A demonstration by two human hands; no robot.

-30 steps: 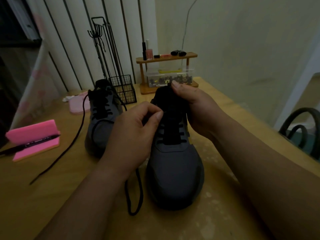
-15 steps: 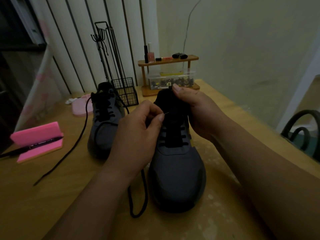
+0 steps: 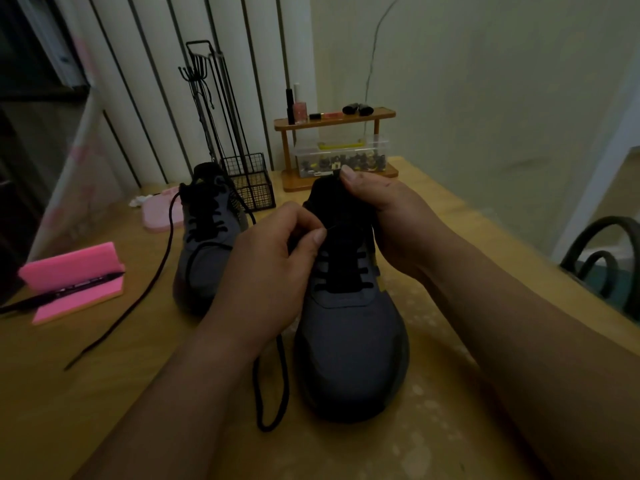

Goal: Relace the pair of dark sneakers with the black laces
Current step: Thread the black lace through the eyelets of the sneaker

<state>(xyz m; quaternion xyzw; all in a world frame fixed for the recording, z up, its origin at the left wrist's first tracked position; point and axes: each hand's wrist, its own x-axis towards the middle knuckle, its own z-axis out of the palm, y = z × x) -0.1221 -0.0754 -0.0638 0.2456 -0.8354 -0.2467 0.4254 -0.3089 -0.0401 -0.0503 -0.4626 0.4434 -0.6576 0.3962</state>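
Two dark grey sneakers stand on the wooden table point(image 3: 104, 393), toes toward me. The near sneaker point(image 3: 349, 341) is in the middle, its black lace point(image 3: 273, 386) threaded through several eyelets and hanging in a loop down its left side. My left hand point(image 3: 266, 271) pinches the lace end at an upper left eyelet. My right hand point(image 3: 391, 220) grips the sneaker's tongue and collar from the right. The second sneaker point(image 3: 204, 244) stands behind my left hand, laced, with a loose lace point(image 3: 138, 299) trailing left across the table.
A pink foam block with a black pen point(image 3: 74, 282) lies at the left. A pink dish point(image 3: 161, 213), a black wire basket point(image 3: 251, 185) and a wooden rack point(image 3: 332, 147) with bottles and a clear box stand at the back. A dark chair point(image 3: 602, 258) is at the right.
My head has moved slightly, shifting the scene. The left thumb and finger have closed tighter on the lace end at the eyelet. Both sneakers stay in place.
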